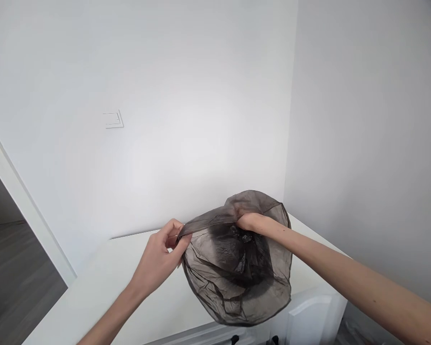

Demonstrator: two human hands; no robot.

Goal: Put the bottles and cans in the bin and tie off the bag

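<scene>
A translucent dark grey plastic trash bag (219, 282) is spread wide, its mouth facing me, above the front part of the white cabinet top (158, 292). My left hand (167, 247) pinches the left end of its rim between thumb and fingers. Over at the upper middle, my right hand (249, 221) reaches inside the bag under a folded band of film. Its fingers show only dimly through the plastic, so their grip is hidden. Deeper in, the film looks darker and crumpled; whether anything stands inside it I cannot make out.
Behind the cabinet rises a white wall with a light switch (114, 119), meeting a side wall (366, 143) on the right. White cabinet doors (311, 318) with dark knobs (234, 339) face me below. At left are a door frame (25, 201) and grey floor (17, 268).
</scene>
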